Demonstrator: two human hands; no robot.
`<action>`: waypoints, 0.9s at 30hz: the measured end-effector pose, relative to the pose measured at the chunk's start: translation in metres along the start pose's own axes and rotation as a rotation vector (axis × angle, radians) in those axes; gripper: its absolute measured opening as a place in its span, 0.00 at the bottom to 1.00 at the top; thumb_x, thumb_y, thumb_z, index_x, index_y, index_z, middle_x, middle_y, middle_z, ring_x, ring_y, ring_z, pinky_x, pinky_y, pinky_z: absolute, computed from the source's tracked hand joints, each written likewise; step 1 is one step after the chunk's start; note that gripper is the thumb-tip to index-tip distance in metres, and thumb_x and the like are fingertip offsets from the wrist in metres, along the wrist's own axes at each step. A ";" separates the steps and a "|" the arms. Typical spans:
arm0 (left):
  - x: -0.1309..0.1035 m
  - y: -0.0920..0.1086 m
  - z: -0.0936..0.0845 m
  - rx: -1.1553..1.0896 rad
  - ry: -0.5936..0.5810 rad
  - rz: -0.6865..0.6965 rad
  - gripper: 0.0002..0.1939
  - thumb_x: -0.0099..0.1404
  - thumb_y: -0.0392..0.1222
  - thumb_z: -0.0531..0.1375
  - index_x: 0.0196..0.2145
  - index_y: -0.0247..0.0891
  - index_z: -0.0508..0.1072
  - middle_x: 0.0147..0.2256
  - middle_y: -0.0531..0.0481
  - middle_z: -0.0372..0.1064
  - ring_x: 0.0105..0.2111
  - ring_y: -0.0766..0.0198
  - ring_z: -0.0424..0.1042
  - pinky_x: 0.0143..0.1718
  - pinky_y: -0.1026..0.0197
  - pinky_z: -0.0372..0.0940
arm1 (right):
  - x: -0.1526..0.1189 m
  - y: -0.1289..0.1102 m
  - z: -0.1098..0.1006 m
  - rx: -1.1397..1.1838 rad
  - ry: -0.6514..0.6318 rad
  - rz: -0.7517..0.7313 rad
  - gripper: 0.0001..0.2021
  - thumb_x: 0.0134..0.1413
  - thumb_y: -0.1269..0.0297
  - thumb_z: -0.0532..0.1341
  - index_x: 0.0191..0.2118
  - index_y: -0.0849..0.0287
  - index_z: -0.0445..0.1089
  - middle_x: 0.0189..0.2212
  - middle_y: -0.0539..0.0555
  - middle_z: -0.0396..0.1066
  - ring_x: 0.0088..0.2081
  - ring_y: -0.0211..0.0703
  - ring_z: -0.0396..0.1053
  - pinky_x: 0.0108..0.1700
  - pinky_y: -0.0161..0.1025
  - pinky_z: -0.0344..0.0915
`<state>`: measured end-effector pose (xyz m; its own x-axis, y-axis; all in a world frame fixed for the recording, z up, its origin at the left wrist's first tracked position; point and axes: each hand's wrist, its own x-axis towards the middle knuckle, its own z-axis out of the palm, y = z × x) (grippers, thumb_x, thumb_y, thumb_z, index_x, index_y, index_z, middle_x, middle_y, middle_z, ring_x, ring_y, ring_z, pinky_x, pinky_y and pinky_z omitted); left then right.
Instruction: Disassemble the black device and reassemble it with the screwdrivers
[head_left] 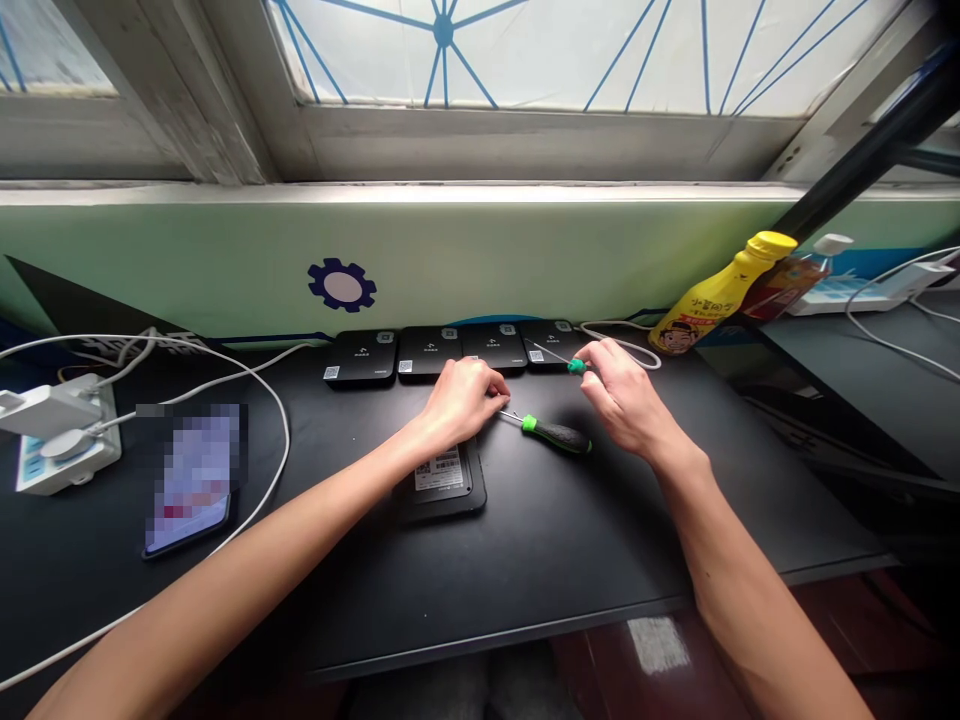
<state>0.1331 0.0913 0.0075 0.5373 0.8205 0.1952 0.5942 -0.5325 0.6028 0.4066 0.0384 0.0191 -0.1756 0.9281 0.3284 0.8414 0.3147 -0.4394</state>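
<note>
My right hand (pixel 619 390) is closed around a screwdriver with a green collar (pixel 577 367); its thin shaft points up and to the left. My left hand (pixel 463 398) is above a flat black device (pixel 480 490), its fingers pinched together; anything between them is too small to make out. A white printed label (pixel 441 474) shows on the device, whose far part the hand covers. A second screwdriver (pixel 559 435), with a black and green handle, lies on the desk between my hands. Its shaft reaches to the left fingertips; I cannot tell whether they touch.
Several flat black boxes (pixel 361 357) stand in a row along the wall. At left are a phone (pixel 196 480), a power strip (pixel 69 455) and a white cable (pixel 279 420). A yellow bottle (pixel 716 295) stands at back right. The desk's front edge (pixel 495 637) runs below.
</note>
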 end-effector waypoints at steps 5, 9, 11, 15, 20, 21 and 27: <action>0.005 0.002 -0.004 0.009 -0.047 -0.003 0.06 0.69 0.33 0.71 0.37 0.41 0.91 0.38 0.43 0.86 0.41 0.49 0.83 0.48 0.51 0.74 | 0.002 0.003 0.001 0.039 0.037 0.002 0.06 0.72 0.62 0.51 0.43 0.51 0.65 0.42 0.57 0.70 0.42 0.54 0.68 0.46 0.50 0.65; 0.005 0.002 -0.009 -0.028 -0.071 -0.015 0.06 0.71 0.36 0.71 0.38 0.40 0.91 0.37 0.44 0.87 0.38 0.51 0.84 0.44 0.53 0.74 | 0.000 -0.002 -0.002 0.090 0.021 0.018 0.06 0.70 0.63 0.51 0.40 0.52 0.65 0.40 0.56 0.72 0.40 0.53 0.68 0.43 0.49 0.64; 0.002 0.002 -0.013 -0.050 -0.064 -0.024 0.07 0.72 0.37 0.70 0.39 0.40 0.91 0.38 0.44 0.87 0.39 0.51 0.84 0.43 0.54 0.75 | -0.001 -0.006 -0.004 0.114 -0.028 0.016 0.06 0.69 0.62 0.54 0.40 0.52 0.67 0.39 0.55 0.74 0.40 0.52 0.69 0.43 0.48 0.65; -0.012 0.000 -0.022 -0.088 0.017 -0.029 0.09 0.76 0.40 0.66 0.43 0.40 0.89 0.43 0.45 0.87 0.45 0.52 0.84 0.48 0.54 0.75 | -0.004 -0.013 -0.003 0.137 -0.167 0.008 0.10 0.66 0.52 0.66 0.41 0.52 0.74 0.41 0.53 0.80 0.41 0.50 0.74 0.43 0.45 0.68; -0.049 0.003 -0.042 -0.107 0.155 -0.064 0.11 0.78 0.44 0.63 0.45 0.42 0.87 0.48 0.47 0.86 0.49 0.52 0.83 0.48 0.54 0.75 | -0.006 -0.018 0.008 0.111 -0.290 -0.006 0.19 0.55 0.41 0.75 0.43 0.49 0.81 0.40 0.52 0.84 0.41 0.52 0.78 0.42 0.44 0.69; -0.060 0.009 -0.049 -0.112 0.194 -0.068 0.11 0.79 0.45 0.64 0.45 0.43 0.87 0.48 0.47 0.86 0.49 0.52 0.82 0.49 0.53 0.75 | -0.006 -0.018 0.010 0.099 -0.294 -0.007 0.19 0.54 0.41 0.76 0.42 0.49 0.82 0.39 0.51 0.84 0.40 0.52 0.78 0.41 0.44 0.69; -0.166 0.073 -0.082 -0.474 0.285 -0.137 0.07 0.79 0.50 0.65 0.42 0.54 0.84 0.42 0.52 0.84 0.43 0.50 0.82 0.46 0.45 0.77 | -0.006 -0.024 0.015 0.099 -0.305 -0.001 0.11 0.57 0.48 0.75 0.37 0.50 0.83 0.36 0.51 0.84 0.38 0.50 0.79 0.40 0.43 0.67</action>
<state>0.0384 -0.0667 0.0823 0.2524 0.9342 0.2522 0.2778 -0.3197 0.9059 0.3801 0.0282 0.0155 -0.3343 0.9399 0.0698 0.7897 0.3197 -0.5236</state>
